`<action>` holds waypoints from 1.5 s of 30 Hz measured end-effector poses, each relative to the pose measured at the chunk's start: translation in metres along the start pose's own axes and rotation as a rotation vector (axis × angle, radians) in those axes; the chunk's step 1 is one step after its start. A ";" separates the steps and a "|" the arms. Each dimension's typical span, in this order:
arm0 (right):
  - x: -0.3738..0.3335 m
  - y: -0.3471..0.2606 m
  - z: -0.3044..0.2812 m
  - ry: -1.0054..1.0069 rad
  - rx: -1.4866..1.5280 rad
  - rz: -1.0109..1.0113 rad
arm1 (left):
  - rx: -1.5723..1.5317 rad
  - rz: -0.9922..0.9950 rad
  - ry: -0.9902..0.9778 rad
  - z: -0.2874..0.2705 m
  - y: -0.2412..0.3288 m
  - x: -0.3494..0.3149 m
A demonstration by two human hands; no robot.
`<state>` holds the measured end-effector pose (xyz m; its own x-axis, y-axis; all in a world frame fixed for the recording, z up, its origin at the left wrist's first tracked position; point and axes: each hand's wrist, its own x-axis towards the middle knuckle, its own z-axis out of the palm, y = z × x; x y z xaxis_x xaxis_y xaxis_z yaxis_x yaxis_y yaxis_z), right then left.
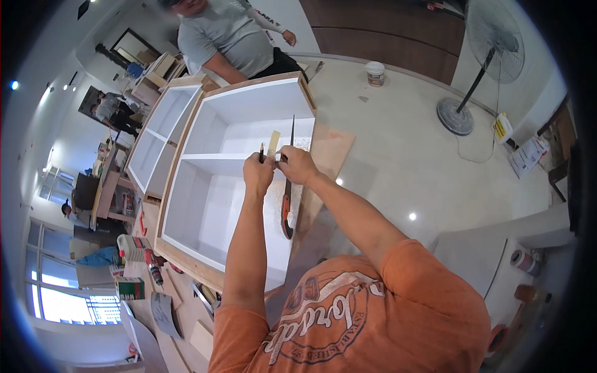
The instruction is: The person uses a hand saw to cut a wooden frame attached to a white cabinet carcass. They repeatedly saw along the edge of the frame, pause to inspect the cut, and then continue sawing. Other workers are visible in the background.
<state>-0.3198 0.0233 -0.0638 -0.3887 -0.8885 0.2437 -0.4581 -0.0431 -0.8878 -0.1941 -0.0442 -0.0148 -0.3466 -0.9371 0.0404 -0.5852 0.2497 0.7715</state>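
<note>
Over a white-lined cabinet box, both my hands meet close together. My left hand is closed, with a dark pencil standing up from its fingers. A pale yellow strip rises between the hands; whether it is wood or tape I cannot tell. My right hand is closed in a pinch at a small whitish end beside the strip's foot. Below and beside the right hand lies a handsaw with an orange and black handle, its blade pointing away. Pale dust covers the panel around it.
A second cabinet box stands left. A person in a grey shirt is at the far side. Left of the box are a cordless drill and a white jug. A small tub and a stand fan stand at right.
</note>
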 end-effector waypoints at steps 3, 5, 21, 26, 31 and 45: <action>0.001 0.001 -0.001 -0.005 0.000 -0.023 | -0.120 -0.051 -0.043 -0.005 0.011 -0.013; 0.000 0.005 -0.002 0.019 0.010 -0.066 | -0.258 -0.097 -0.044 -0.008 0.017 -0.025; 0.006 0.002 -0.039 -0.045 0.631 0.140 | -0.596 -0.128 -0.410 -0.057 0.015 -0.006; -0.002 -0.056 -0.060 -0.151 0.865 0.149 | -0.699 -0.191 -0.592 -0.080 0.024 -0.020; 0.009 -0.062 -0.050 -0.184 0.753 0.122 | -0.482 -0.040 -0.542 -0.086 0.016 -0.019; 0.046 -0.085 0.006 -0.051 1.002 0.131 | -0.766 -0.010 -0.142 -0.101 -0.007 -0.002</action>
<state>-0.2937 -0.0168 0.0204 -0.3426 -0.9312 0.1244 0.4774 -0.2866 -0.8306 -0.1153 -0.0687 0.0437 -0.4650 -0.8852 -0.0108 0.0630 -0.0453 0.9970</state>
